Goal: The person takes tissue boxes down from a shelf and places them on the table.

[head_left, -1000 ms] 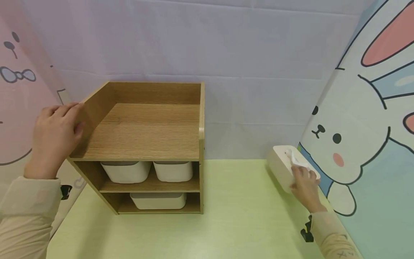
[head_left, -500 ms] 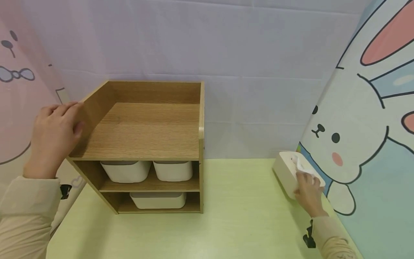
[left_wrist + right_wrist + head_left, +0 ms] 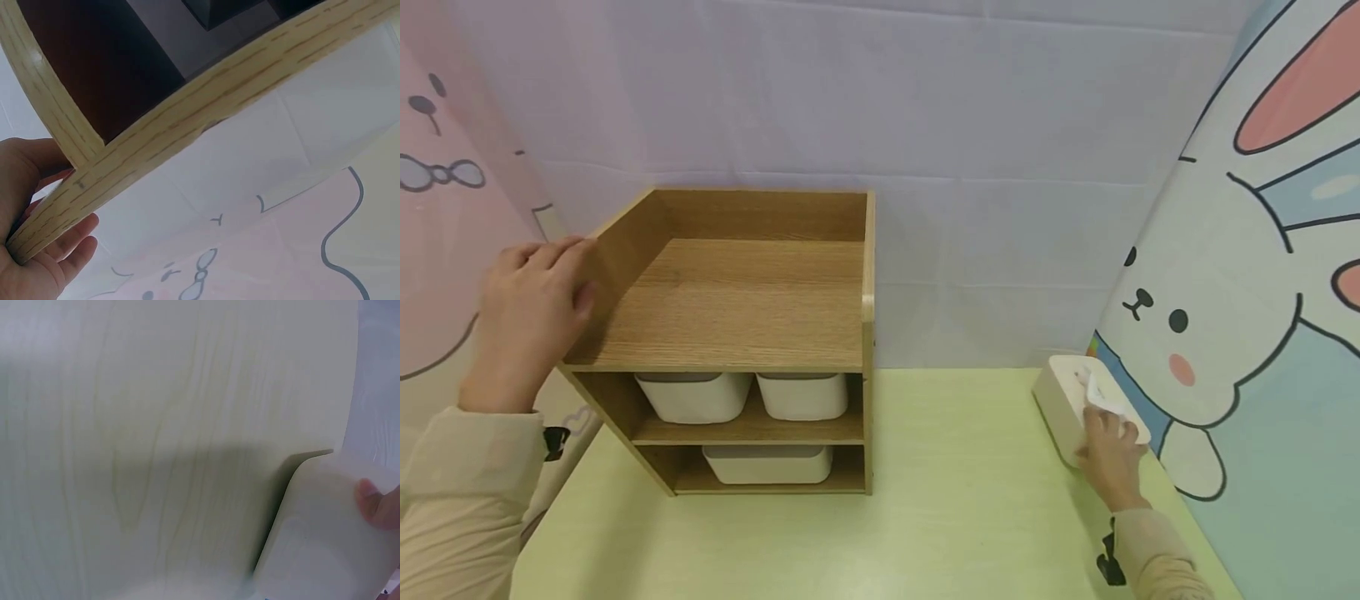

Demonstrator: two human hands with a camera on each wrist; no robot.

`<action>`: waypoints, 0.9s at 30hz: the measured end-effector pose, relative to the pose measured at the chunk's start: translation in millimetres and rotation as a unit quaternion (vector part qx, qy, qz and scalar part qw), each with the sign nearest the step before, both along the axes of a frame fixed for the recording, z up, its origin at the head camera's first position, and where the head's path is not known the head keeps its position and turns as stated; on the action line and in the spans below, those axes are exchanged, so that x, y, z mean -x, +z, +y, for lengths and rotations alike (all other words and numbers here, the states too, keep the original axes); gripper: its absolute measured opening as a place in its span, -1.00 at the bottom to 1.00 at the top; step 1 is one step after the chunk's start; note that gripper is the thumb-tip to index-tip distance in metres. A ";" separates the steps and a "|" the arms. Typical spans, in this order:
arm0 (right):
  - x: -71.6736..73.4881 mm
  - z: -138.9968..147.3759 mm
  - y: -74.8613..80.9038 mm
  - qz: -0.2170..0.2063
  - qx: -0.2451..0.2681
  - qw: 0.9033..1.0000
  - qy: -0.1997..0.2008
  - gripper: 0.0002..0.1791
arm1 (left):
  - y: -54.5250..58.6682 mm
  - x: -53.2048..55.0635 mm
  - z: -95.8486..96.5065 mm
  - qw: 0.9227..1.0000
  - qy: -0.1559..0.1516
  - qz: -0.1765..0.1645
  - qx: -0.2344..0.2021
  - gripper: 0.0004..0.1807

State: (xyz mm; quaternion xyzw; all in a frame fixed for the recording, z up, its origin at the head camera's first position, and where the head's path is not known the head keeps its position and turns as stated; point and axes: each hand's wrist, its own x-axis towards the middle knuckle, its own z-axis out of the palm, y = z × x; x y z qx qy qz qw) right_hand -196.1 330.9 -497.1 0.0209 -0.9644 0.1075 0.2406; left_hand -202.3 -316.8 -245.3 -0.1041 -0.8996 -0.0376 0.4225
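While the white tissue box [image 3: 1066,408] is sitting at the right of the desk [image 3: 955,475], beside a rabbit-printed wall [image 3: 1270,358], the grip of the right hand [image 3: 1110,458] is holding its near end, and a tissue [image 3: 1101,402] is trailing over its top. Well to the left, the left hand [image 3: 533,312] is gripping the wooden shelf [image 3: 748,304] by its left side, and three white bins [image 3: 696,402] are resting in its lower compartments.
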 end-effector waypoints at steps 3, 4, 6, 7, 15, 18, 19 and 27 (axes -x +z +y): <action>0.0 -1.1 -3.7 -0.006 -0.011 1.000 -0.009 -0.28 | -0.5 0.7 0.0 1.000 0.002 -0.003 -0.001 -0.54; 0.2 -1.3 -5.2 -0.006 -0.016 1.000 -0.010 -0.27 | -0.6 0.9 -0.2 1.000 0.003 -0.004 -0.002 -0.54; 0.2 -1.3 -8.0 0.002 -0.025 1.000 -0.012 -0.27 | -1.1 1.2 -0.4 1.000 0.004 -0.004 -0.003 -0.54; 0.1 -1.1 -9.1 0.006 -0.026 1.000 -0.012 -0.26 | -1.2 1.3 -0.5 1.000 0.004 -0.003 -0.003 -0.54; -0.4 -1.9 -8.2 -0.009 -0.024 1.000 -0.011 -0.29 | -1.5 0.6 -0.4 1.000 -0.001 0.005 -0.001 -0.54; -1.5 -1.8 -4.8 -0.025 -0.015 1.000 -0.011 -0.33 | -1.5 0.7 0.1 1.000 -0.001 0.007 0.000 -0.54; -1.6 -1.9 -3.6 -0.028 -0.011 0.999 -0.012 -0.36 | -1.4 0.7 0.2 1.000 -0.002 0.007 0.001 -0.54; -3.1 -5.9 9.2 -0.017 0.000 0.999 -0.038 -0.54 | -1.6 1.0 -0.1 1.000 0.002 0.009 0.000 -0.54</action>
